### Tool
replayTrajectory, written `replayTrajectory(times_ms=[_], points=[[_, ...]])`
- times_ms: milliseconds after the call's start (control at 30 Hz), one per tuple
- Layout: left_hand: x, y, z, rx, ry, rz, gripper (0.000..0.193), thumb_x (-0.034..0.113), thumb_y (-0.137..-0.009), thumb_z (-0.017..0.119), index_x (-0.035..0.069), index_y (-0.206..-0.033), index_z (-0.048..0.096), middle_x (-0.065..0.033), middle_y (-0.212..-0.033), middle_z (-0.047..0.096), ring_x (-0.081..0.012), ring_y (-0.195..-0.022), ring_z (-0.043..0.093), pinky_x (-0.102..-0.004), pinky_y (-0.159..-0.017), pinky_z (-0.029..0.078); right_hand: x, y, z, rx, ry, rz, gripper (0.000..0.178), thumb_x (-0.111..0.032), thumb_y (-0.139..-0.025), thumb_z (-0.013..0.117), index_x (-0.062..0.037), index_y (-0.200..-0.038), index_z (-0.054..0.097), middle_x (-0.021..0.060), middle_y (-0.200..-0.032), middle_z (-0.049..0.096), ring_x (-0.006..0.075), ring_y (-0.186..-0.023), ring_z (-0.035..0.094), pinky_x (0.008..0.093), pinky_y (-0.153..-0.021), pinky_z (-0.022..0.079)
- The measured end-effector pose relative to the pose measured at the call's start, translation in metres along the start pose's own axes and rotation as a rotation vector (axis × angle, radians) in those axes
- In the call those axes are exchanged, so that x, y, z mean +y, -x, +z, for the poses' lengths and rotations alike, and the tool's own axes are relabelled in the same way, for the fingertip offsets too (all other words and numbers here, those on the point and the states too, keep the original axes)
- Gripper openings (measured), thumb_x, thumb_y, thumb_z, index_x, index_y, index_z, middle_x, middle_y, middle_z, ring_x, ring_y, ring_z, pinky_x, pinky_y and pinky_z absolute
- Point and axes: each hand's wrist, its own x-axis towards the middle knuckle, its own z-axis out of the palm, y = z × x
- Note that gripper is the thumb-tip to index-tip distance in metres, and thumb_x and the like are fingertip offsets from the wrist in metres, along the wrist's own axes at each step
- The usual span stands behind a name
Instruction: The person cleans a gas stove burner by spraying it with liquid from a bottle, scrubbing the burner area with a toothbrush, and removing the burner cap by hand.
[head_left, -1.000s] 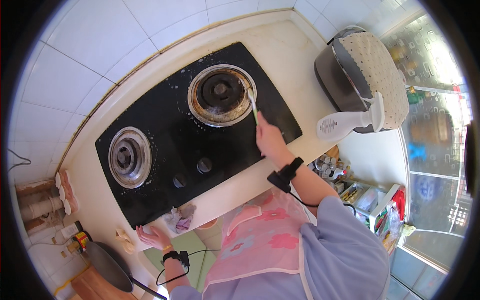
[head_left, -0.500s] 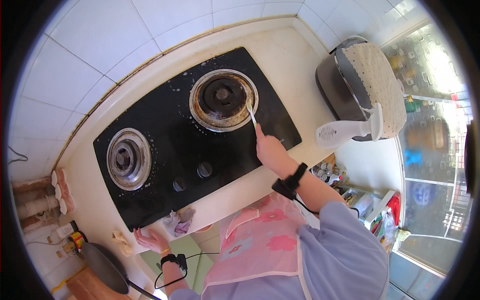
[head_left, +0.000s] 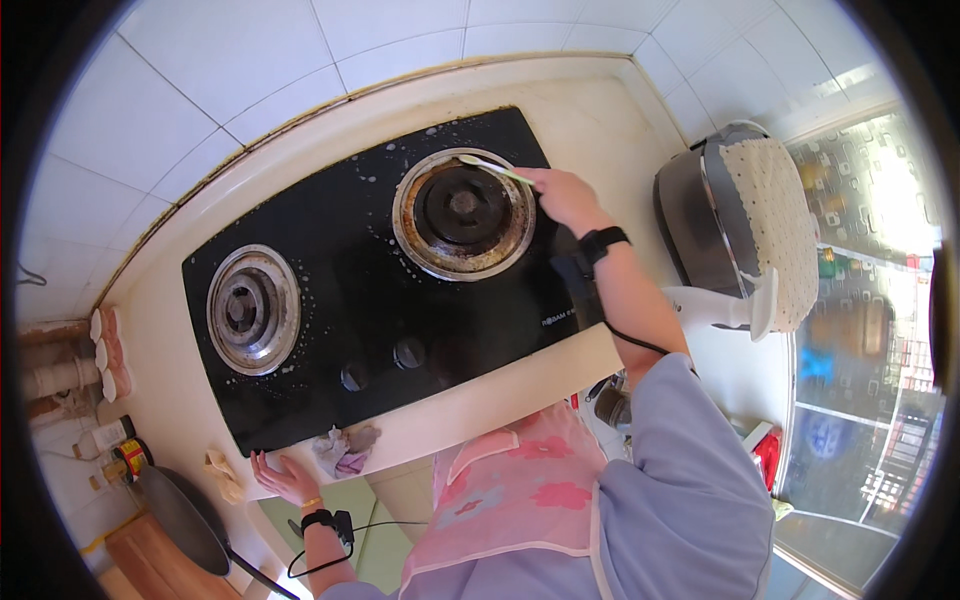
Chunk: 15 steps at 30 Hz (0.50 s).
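Note:
My right hand (head_left: 568, 200) is closed around the handle of a slim toothbrush (head_left: 497, 168). Its head touches the far rim of the right burner (head_left: 522, 240), whose metal ring is stained brown. That burner sits in a black glass cooktop (head_left: 340, 290) sprinkled with whitish spots. A second burner (head_left: 254, 310) is at the cooktop's left end. My left hand (head_left: 288, 482) lies on the counter's front edge by the cooktop's near left corner, fingers spread and holding nothing. Just right of it is a crumpled grey-purple rag (head_left: 345, 450).
A white spray bottle (head_left: 722, 303) and a dark, cloth-covered appliance (head_left: 700, 215) stand on the right. At the lower left are a frying pan (head_left: 185, 515) and a beige cloth (head_left: 223, 477). Two knobs (head_left: 408, 352) rise from the cooktop's front. White tiles (head_left: 290, 60) line the back.
My right hand has carried the toothbrush from the burner ring's near right side to its far edge. My left hand stays at the counter edge. The whole view has shifted slightly.

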Motion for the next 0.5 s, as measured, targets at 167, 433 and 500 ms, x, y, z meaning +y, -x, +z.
replayTrajectory(times_ms=[167, 433, 500], points=[[0.003, -0.002, 0.001, -0.009, 0.026, -0.009, 0.034, 0.014, -0.088, 0.053, 0.000, -0.119, 0.050, -0.0170, -0.132, 0.048, -0.0356, -0.122, 0.042, -0.0476, -0.103, 0.030, 0.061, -0.018, -0.006, 0.099, 0.011, -0.029, 0.048, -0.004, -0.081, 0.049, -0.0335, -0.115, 0.065, 0.0120, -0.100, 0.066, 0.0317, -0.088, 0.063, 0.0410, -0.073, 0.050], [0.005, -0.002, 0.001, -0.029, 0.028, -0.017, 0.036, 0.014, -0.088, 0.052, -0.001, -0.121, 0.048, -0.0185, -0.135, 0.044, -0.0369, -0.123, 0.040, -0.0490, -0.103, 0.029, 0.000, -0.056, -0.008, 0.018, 0.240, -0.301, 0.052, 0.000, -0.081, 0.049, -0.0382, -0.113, 0.065, 0.0121, -0.086, 0.060, 0.0319, -0.083, 0.061, 0.0399, -0.072, 0.049], [0.002, 0.002, -0.002, -0.023, 0.036, -0.037, 0.037, 0.015, -0.089, 0.052, -0.001, -0.121, 0.048, -0.0186, -0.136, 0.042, -0.0373, -0.124, 0.038, -0.0495, -0.104, 0.028, 0.018, -0.057, -0.027, 0.001, 0.310, -0.287, 0.055, 0.001, -0.080, 0.049, -0.0399, -0.114, 0.064, 0.0112, -0.080, 0.060, 0.0307, -0.080, 0.061, 0.0394, -0.069, 0.050]])
